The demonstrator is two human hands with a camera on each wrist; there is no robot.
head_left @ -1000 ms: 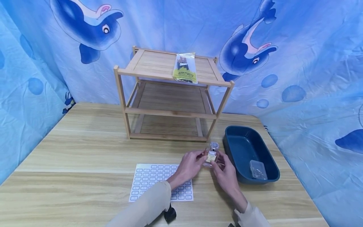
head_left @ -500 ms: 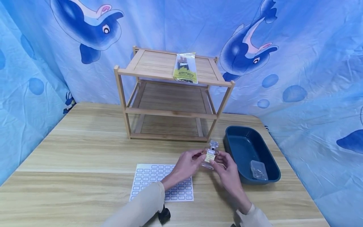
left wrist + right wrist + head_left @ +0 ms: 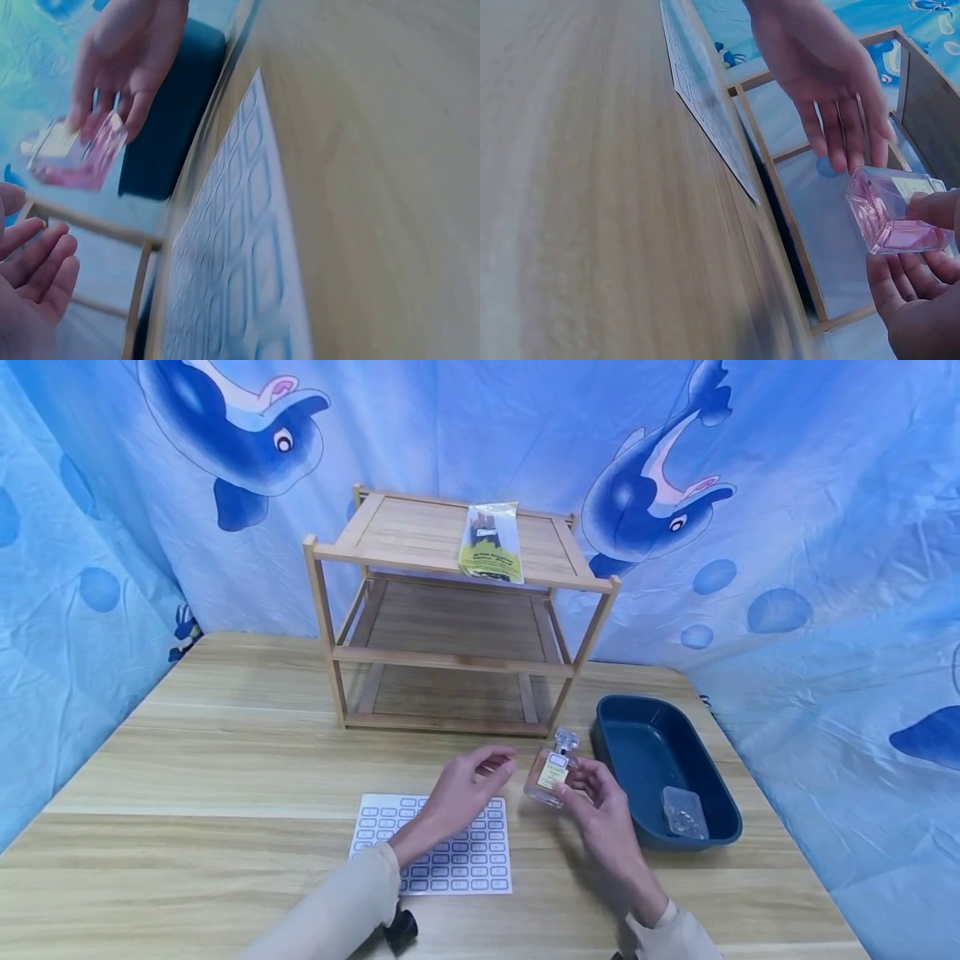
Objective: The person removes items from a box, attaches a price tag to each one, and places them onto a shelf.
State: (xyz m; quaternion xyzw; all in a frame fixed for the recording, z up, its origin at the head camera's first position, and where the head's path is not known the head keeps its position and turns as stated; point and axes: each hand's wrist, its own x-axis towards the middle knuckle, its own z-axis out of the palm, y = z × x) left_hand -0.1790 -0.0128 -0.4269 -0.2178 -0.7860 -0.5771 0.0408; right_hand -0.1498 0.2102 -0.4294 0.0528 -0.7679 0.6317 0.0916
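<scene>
A clear glass perfume bottle (image 3: 546,778) with pink liquid, a faceted clear stopper and a pale yellow label is held above the table, slightly tilted. My right hand (image 3: 602,806) grips its right side, thumb on the front by the label and fingers behind, as the right wrist view shows too. A small blue-framed sticker sits at the top of the label. My left hand (image 3: 467,789) is apart from the bottle, fingers loosely bent with nothing in them, over a white sheet of blue-framed stickers (image 3: 480,860). Its forearm hides part of the sheet.
A three-tier wooden rack (image 3: 450,656) stands at the back, with a packet of artist brushes (image 3: 491,543) on its top shelf. On the right, a dark blue basin (image 3: 637,814) holds a small clear plastic box (image 3: 684,812).
My left hand has let go of the perfume bottle and moved left, back over the sticker sheet. My right hand keeps holding the bottle at nearly the same place.
</scene>
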